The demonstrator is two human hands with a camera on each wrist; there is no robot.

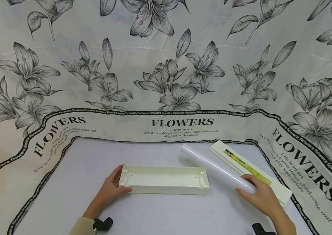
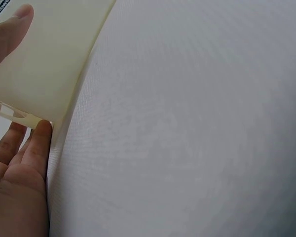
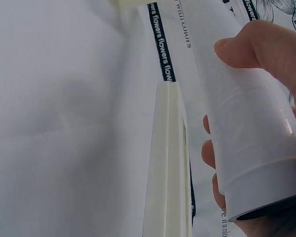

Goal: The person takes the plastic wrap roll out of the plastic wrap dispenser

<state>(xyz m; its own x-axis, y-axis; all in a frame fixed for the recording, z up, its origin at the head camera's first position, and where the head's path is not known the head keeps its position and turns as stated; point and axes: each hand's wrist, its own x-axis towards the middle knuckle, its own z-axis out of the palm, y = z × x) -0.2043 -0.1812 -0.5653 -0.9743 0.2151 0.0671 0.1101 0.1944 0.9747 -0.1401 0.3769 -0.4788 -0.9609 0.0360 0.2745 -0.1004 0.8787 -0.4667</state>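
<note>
A long cream plastic box (image 1: 169,189), its top uncovered, sits in the middle of the table. At its left end my left hand (image 1: 111,186) grips it, thumb along the front wall and fingers around the end wall, as the left wrist view also shows at the box (image 2: 64,54). My right hand (image 1: 260,197) holds a roll of cling film (image 1: 214,167) by its near end. The roll slants up and to the left, and its hollow core end shows dark in the right wrist view. Behind the roll lies a cream lid (image 1: 280,192) with a yellow-green label.
White cloth covers the table (image 1: 154,215). A floral curtain-like cloth (image 1: 183,39) with black lettered borders rises behind it and runs along both sides. The lid's near end reaches the border on the right.
</note>
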